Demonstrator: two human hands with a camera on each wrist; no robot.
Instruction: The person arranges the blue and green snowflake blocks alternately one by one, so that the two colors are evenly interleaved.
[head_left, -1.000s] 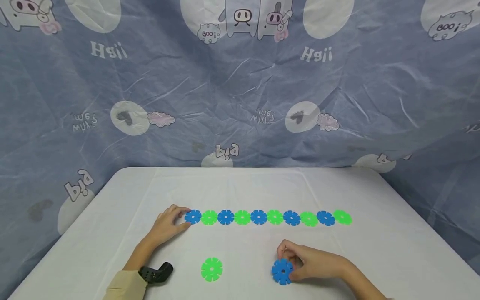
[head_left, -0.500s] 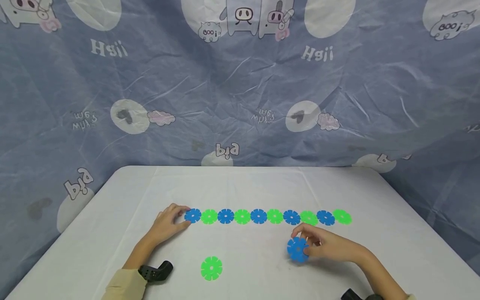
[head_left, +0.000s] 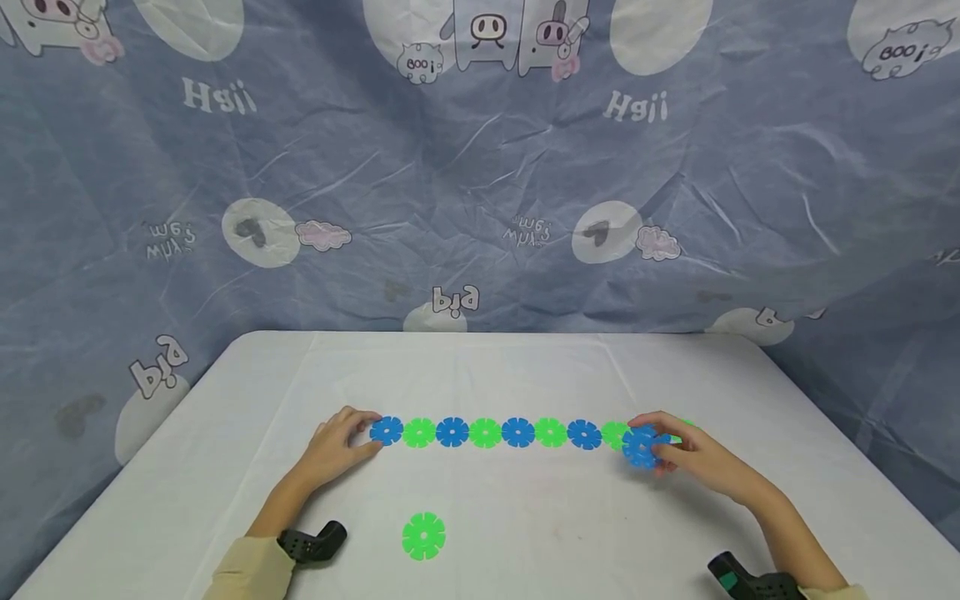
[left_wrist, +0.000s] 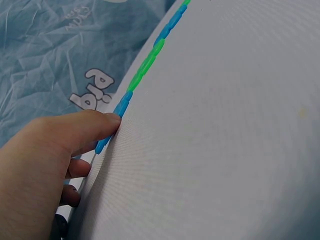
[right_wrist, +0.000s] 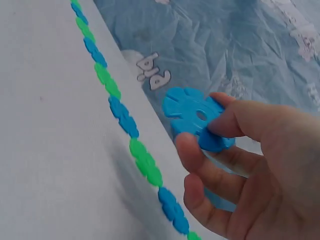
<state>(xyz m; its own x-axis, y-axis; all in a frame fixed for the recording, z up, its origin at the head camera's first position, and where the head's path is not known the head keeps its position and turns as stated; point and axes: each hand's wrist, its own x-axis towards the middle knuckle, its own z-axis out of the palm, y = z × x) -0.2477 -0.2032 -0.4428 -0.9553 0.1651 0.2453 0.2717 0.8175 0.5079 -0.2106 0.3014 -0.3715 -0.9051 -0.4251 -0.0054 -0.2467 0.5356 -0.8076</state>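
Observation:
Blue and green notched plastic discs alternate in a straight row on the white table, edge to edge. My left hand (head_left: 335, 447) holds the leftmost blue notched disc (head_left: 387, 431) between thumb and index finger; in the left wrist view the thumb (left_wrist: 102, 125) lies on that disc's edge. My right hand (head_left: 701, 460) pinches another blue notched disc (right_wrist: 192, 112) by its rim, raised above the row's right end. In the head view that hand and disc hide much of the last discs, including the green end disc (head_left: 686, 422). One loose green notched disc (head_left: 423, 536) lies nearer me.
The white tabletop (head_left: 510, 517) runs back to a blue patterned curtain (head_left: 480, 183), which hangs behind it and at the sides. Black camera mounts sit on the left wrist (head_left: 311, 546) and the right wrist (head_left: 753, 579).
My right hand has carried the blue notched disc from the front of the table up and rightward to the right end of the row. My left hand has stayed still.

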